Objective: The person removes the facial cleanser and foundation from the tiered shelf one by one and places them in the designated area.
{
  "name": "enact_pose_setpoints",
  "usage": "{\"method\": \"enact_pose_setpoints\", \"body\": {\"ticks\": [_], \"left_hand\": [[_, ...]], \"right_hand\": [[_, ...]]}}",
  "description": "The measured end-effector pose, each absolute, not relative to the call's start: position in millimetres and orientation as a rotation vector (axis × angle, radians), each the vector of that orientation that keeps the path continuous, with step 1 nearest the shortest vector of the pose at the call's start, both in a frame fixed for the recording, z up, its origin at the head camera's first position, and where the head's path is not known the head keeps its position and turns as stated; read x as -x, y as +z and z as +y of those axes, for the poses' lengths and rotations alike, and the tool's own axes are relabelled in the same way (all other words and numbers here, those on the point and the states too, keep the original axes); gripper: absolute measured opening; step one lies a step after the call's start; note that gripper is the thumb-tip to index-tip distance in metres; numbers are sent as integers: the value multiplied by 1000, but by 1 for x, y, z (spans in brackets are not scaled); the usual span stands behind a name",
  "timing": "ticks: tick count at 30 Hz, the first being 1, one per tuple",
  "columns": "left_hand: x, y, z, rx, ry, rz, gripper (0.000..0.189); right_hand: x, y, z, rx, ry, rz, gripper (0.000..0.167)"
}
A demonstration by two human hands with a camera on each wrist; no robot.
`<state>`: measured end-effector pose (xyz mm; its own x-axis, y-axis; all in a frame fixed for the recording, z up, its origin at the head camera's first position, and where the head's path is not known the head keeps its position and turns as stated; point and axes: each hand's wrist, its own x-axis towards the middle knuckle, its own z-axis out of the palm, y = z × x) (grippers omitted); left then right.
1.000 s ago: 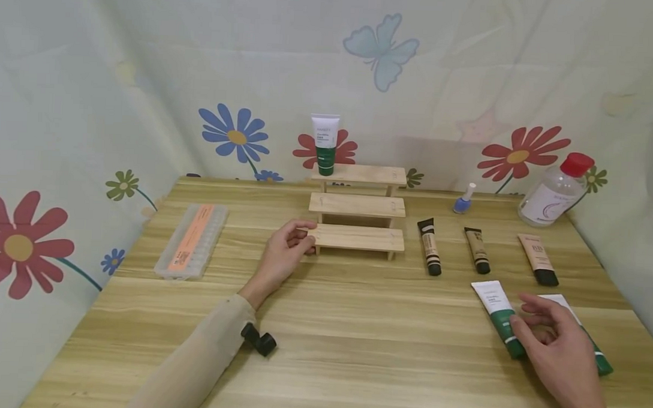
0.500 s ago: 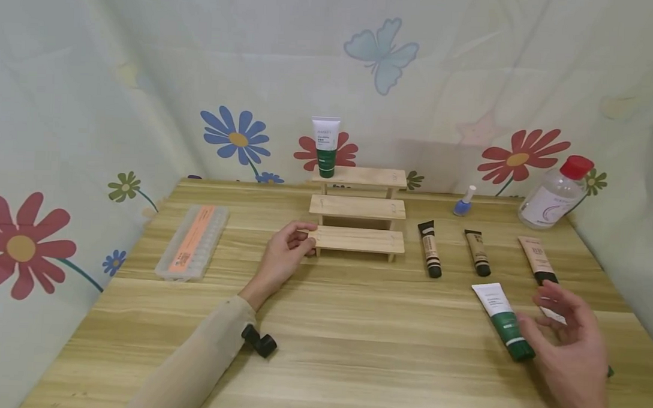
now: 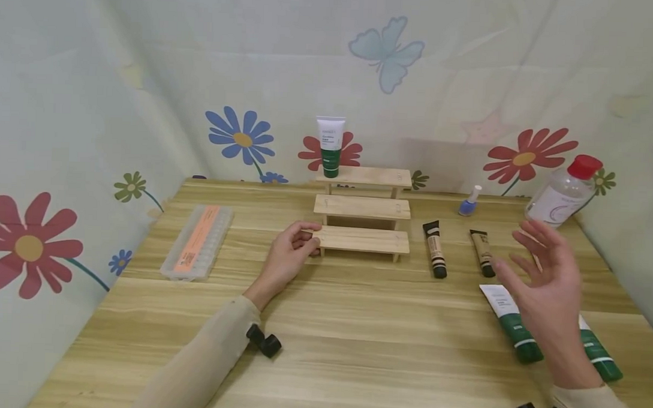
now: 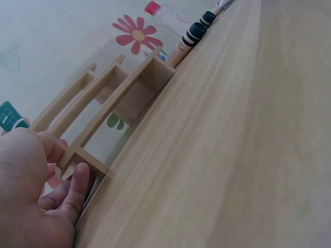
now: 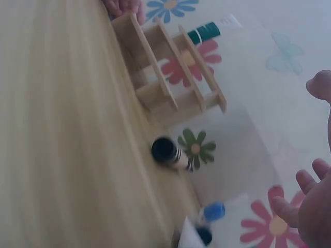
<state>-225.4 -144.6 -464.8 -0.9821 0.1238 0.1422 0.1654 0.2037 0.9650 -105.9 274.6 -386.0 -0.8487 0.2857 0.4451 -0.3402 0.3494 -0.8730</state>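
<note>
My left hand (image 3: pixel 289 251) grips the left end of the lowest step of a three-tier wooden display stand (image 3: pixel 365 240). In the left wrist view its thumb and fingers (image 4: pixel 77 188) close round that end. A white-and-green squeeze tube (image 3: pixel 331 147) stands upright on the top step, at the left. My right hand (image 3: pixel 547 290) is raised over the right of the table, fingers spread and holding nothing. Below it lie two more white-and-green tubes, one on the left (image 3: pixel 519 331) and another on the right (image 3: pixel 600 356), both partly covered by the hand and wrist.
Right of the stand lie a slim black-capped tube (image 3: pixel 436 250) and a smaller tan tube (image 3: pixel 483 253). Behind them stand a blue nail polish bottle (image 3: pixel 468 203) and a red-capped clear bottle (image 3: pixel 561 194). A clear plastic case (image 3: pixel 198 243) lies at the left.
My right hand has risen from the white-and-green tubes and moved away from me, now covering the pinkish tube behind them. My left hand has kept its grip on the stand.
</note>
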Motion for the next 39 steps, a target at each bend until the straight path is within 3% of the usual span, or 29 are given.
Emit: {"method": "enact_pose_setpoints", "body": {"ticks": [12, 25, 39], "left_hand": [[226, -467, -142, 301, -1934, -2419, 25], [227, -471, -145, 297, -1948, -2405, 24], [227, -469, -145, 310, -1920, -2406, 24]], "right_hand": [[185, -362, 211, -447, 1795, -1907, 73], [251, -352, 159, -476, 1835, -1927, 69], [287, -347, 104, -506, 1896, -1916, 66]]}}
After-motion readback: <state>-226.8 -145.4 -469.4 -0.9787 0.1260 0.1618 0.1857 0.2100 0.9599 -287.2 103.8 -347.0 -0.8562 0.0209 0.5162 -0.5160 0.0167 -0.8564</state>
